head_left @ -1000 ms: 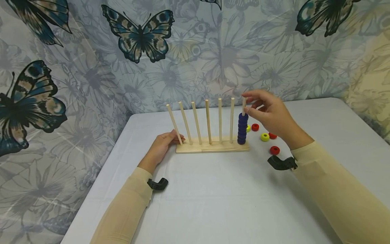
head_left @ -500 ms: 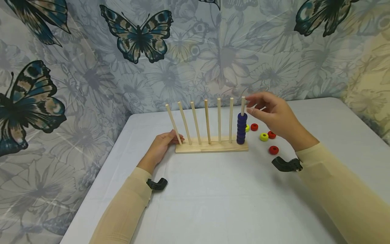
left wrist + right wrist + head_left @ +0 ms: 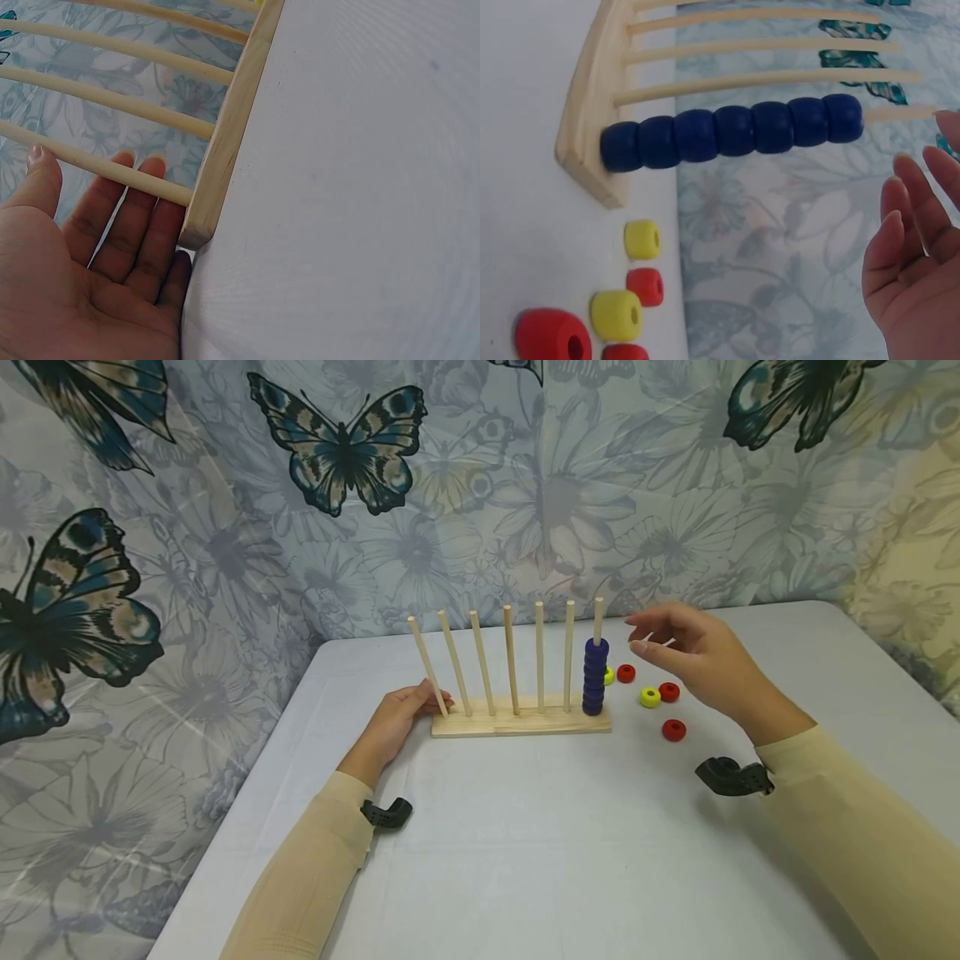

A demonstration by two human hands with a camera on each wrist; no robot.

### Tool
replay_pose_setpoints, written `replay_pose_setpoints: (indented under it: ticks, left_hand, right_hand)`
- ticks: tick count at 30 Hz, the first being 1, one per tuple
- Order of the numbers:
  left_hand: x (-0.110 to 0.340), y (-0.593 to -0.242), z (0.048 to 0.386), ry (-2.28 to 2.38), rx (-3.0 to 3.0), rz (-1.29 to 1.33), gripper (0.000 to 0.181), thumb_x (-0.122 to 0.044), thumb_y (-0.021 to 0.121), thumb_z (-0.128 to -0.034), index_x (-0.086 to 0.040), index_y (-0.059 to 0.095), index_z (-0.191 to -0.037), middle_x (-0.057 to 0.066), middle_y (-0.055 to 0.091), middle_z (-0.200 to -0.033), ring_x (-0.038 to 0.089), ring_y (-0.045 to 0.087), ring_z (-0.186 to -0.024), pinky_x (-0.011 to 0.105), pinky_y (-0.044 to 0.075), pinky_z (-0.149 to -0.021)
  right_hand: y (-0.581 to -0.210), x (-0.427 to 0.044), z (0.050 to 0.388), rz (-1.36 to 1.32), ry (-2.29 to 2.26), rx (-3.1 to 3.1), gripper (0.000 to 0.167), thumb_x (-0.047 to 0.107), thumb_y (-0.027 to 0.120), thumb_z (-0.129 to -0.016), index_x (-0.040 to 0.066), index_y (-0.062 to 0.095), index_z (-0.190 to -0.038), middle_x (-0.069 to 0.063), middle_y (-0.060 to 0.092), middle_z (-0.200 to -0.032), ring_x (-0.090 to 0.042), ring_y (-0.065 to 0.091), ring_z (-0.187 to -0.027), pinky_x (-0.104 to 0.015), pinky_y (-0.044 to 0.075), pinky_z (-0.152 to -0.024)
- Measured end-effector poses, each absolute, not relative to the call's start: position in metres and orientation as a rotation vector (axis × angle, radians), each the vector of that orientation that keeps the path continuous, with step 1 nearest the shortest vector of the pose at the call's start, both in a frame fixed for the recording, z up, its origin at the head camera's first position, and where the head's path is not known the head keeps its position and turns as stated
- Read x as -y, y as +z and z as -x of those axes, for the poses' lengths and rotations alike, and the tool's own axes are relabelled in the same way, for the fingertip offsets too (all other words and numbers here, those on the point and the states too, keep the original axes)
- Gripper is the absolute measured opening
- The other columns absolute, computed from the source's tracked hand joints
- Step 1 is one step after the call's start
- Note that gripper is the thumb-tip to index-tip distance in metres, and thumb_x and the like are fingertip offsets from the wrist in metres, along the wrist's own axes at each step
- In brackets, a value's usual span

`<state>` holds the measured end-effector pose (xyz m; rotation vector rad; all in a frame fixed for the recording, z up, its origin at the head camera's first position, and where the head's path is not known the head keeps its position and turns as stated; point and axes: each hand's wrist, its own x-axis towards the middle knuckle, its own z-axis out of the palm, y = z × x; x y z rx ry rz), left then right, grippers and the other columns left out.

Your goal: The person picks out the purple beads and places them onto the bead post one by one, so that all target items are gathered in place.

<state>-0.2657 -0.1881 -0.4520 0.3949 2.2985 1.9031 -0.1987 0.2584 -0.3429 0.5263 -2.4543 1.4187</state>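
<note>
A wooden peg rack stands on the white table, with several upright pegs. The rightmost peg bears a stack of dark blue beads, its bare tip showing above. My left hand holds the rack at its left end; in the left wrist view the thumb touches the end peg and the fingers reach behind it. My right hand is in the air right of the blue stack, apart from the peg, fingers loosely bent and holding nothing. In the right wrist view the blue beads sit against the base.
Loose beads lie right of the rack: red beads and yellow beads, one yellow partly hidden behind the blue stack. A butterfly-patterned cloth hangs behind the table.
My right hand has let go of the rightmost peg's tip and drawn away to the right. The left hand and the rack have stayed in place.
</note>
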Motion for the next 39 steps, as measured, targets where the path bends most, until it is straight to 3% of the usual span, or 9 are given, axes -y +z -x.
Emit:
replay_pose_setpoints:
  ticks: [9, 14, 27, 39]
  left_hand:
    - [0.188, -0.453, 0.267, 1.896, -2.301, -0.394, 0.061, -0.048, 0.052, -0.1157, 0.007, 0.076, -0.126, 0.016, 0.078, -0.121, 0.029, 0.070, -0.121, 0.041, 0.044, -0.117]
    - [0.188, -0.453, 0.267, 1.909, -2.288, -0.407, 0.061, -0.048, 0.052, -0.1157, 0.008, 0.076, -0.126, 0.016, 0.078, -0.120, 0.029, 0.070, -0.120, 0.041, 0.044, -0.117]
    - [0.188, -0.454, 0.267, 1.927, -2.272, -0.424, 0.060, -0.048, 0.053, -0.1154, 0.006, 0.078, -0.123, 0.018, 0.078, -0.120, 0.032, 0.070, -0.119, 0.041, 0.047, -0.114]
    - [0.188, -0.451, 0.266, 1.907, -2.293, -0.419, 0.061, -0.048, 0.053, -0.1154, 0.007, 0.077, -0.124, 0.015, 0.078, -0.119, 0.029, 0.071, -0.118, 0.040, 0.046, -0.115]
  right_hand:
    - [-0.355, -0.278, 0.192, -0.471, 1.492, 2.528, 0.030, 0.016, 0.065, -0.112, 0.007, 0.067, -0.140, -0.007, 0.067, -0.126, -0.019, 0.065, -0.108, -0.020, 0.056, -0.086]
    - [-0.363, -0.292, 0.189, -0.481, 1.514, 2.523, 0.030, 0.018, 0.059, -0.115, 0.008, 0.066, -0.141, -0.008, 0.068, -0.125, -0.020, 0.065, -0.104, -0.024, 0.054, -0.084]
    - [-0.384, -0.328, 0.181, -0.693, 1.722, 2.389, 0.040, 0.014, 0.035, -0.119, -0.002, 0.061, -0.146, -0.013, 0.066, -0.125, -0.024, 0.062, -0.106, -0.025, 0.054, -0.087]
    - [-0.407, -0.361, 0.184, -0.734, 1.712, 2.477, 0.045, 0.015, 0.029, -0.121, 0.006, 0.060, -0.151, -0.010, 0.067, -0.129, -0.022, 0.065, -0.110, -0.025, 0.054, -0.088]
